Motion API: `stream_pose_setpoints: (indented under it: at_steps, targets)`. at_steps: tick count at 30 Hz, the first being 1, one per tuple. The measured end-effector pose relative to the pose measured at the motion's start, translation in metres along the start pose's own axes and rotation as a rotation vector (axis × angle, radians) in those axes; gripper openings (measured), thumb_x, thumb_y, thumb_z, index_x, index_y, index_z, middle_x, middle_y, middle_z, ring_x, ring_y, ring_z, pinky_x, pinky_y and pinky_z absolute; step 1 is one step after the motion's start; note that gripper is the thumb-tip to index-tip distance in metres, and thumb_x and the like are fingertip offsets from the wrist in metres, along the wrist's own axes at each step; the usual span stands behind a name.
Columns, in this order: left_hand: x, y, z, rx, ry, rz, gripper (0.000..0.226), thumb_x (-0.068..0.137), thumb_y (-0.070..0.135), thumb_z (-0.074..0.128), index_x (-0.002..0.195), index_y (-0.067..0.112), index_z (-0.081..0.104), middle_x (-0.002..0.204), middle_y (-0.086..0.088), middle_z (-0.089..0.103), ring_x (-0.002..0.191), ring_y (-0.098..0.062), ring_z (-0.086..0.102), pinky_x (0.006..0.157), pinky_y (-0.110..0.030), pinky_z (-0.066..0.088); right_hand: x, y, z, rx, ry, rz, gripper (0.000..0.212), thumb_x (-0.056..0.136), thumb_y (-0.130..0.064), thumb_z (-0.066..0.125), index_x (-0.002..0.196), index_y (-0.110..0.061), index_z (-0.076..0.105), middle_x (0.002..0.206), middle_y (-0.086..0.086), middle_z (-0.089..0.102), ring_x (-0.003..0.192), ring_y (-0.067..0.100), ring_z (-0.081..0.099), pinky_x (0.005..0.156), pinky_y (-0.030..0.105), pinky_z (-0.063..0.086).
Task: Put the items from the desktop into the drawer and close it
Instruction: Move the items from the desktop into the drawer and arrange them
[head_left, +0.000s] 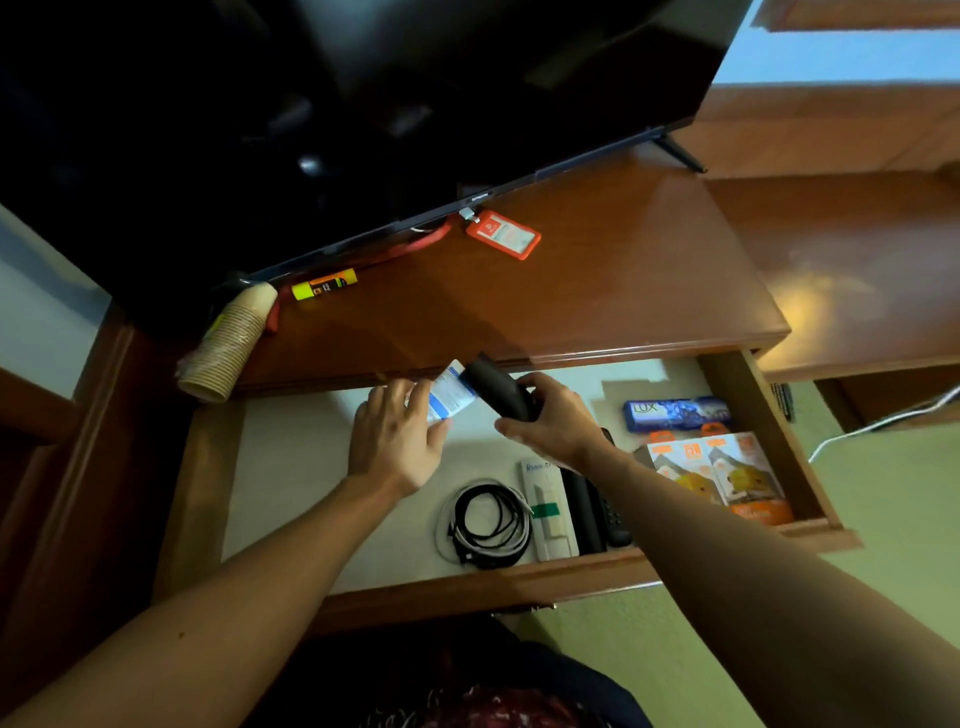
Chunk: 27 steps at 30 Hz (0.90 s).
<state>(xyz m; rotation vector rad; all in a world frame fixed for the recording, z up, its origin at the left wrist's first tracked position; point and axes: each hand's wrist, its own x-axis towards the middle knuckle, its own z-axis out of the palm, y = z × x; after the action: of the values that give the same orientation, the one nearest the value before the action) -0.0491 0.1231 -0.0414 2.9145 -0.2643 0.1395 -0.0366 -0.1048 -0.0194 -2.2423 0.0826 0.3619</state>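
Note:
The drawer (208, 483) stands pulled out under the wooden desktop (597, 291). Over its back part, my left hand (397, 441) holds a white and blue box (449, 396). My right hand (553, 421) grips a black oblong object (498, 387), tilted up to the left. On the desktop lie a stack of paper cups (228, 343), a yellow glue stick (324, 284) and a red badge holder (504, 234) with its red lanyard. Inside the drawer lie coiled cables (485, 522), a white remote (545, 512), black remotes (597, 519), a Lux soap box (675, 413) and orange packets (722, 475).
A black TV (363, 104) stands on the desk's back, its lower edge over the lanyard. A white cable (883, 421) runs along the floor at the right. The drawer's left half shows bare white liner.

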Motion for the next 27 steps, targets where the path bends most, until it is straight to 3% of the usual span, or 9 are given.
stream_pose_setpoints:
  at_steps: [4, 8, 10, 17, 21, 27]
  targets:
    - [-0.022, -0.004, 0.022, -0.008, -0.117, -0.026, 0.048, 0.085, 0.045, 0.063, 0.12, 0.012, 0.057, 0.108, -0.013, 0.06, 0.093, -0.036, 0.055, 0.075, -0.042, 0.048, -0.011, 0.033, 0.008, -0.16, -0.039, 0.057, 0.052, 0.071, -0.047, 0.077, 0.115, -0.038, 0.049, 0.092, -0.002, 0.068, 0.072, 0.016, 0.068, 0.067, 0.03, 0.057]
    - [-0.02, 0.002, 0.035, -0.09, -0.335, -0.34, 0.05, 0.09, 0.053, 0.054, 0.124, 0.016, 0.05, 0.122, -0.011, 0.054, 0.109, -0.033, 0.053, 0.082, -0.042, 0.049, -0.001, 0.048, 0.01, -0.409, -0.098, -0.027, 0.05, 0.076, -0.048, 0.073, 0.12, -0.029, 0.058, 0.101, -0.003, 0.06, 0.089, 0.019, 0.06, 0.075, 0.032, 0.047]
    - [-0.015, 0.005, 0.042, -0.125, -0.387, -0.393, 0.053, 0.09, 0.054, 0.054, 0.128, 0.018, 0.048, 0.126, -0.01, 0.053, 0.113, -0.033, 0.052, 0.084, -0.042, 0.048, 0.01, 0.05, 0.011, -0.538, -0.108, -0.093, 0.046, 0.079, -0.046, 0.07, 0.119, -0.025, 0.061, 0.103, 0.0, 0.054, 0.091, 0.022, 0.055, 0.075, 0.033, 0.043]
    - [-0.001, -0.002, 0.068, -0.001, -0.467, -0.141, 0.052, 0.09, 0.042, 0.061, 0.138, 0.031, 0.046, 0.134, -0.002, 0.05, 0.12, -0.029, 0.045, 0.098, -0.04, 0.039, 0.049, 0.052, 0.025, -0.705, -0.084, -0.068, 0.048, 0.087, -0.04, 0.064, 0.131, -0.023, 0.054, 0.124, 0.005, 0.055, 0.116, 0.03, 0.046, 0.098, 0.047, 0.04]
    - [-0.008, -0.005, 0.074, -0.038, -0.46, 0.039, 0.053, 0.092, 0.039, 0.061, 0.142, 0.029, 0.048, 0.136, 0.0, 0.051, 0.123, -0.026, 0.044, 0.1, -0.039, 0.036, 0.061, 0.051, 0.032, -0.718, -0.098, -0.068, 0.052, 0.088, -0.039, 0.066, 0.135, -0.023, 0.051, 0.131, 0.005, 0.055, 0.122, 0.032, 0.042, 0.102, 0.049, 0.034]
    - [-0.006, 0.0, 0.079, -0.148, -0.436, 0.112, 0.049, 0.092, 0.033, 0.062, 0.14, 0.025, 0.052, 0.138, 0.001, 0.053, 0.124, -0.025, 0.044, 0.104, -0.038, 0.032, 0.07, 0.056, 0.038, -0.707, -0.169, -0.084, 0.051, 0.09, -0.035, 0.067, 0.137, -0.023, 0.051, 0.132, 0.005, 0.056, 0.123, 0.032, 0.043, 0.105, 0.047, 0.036]
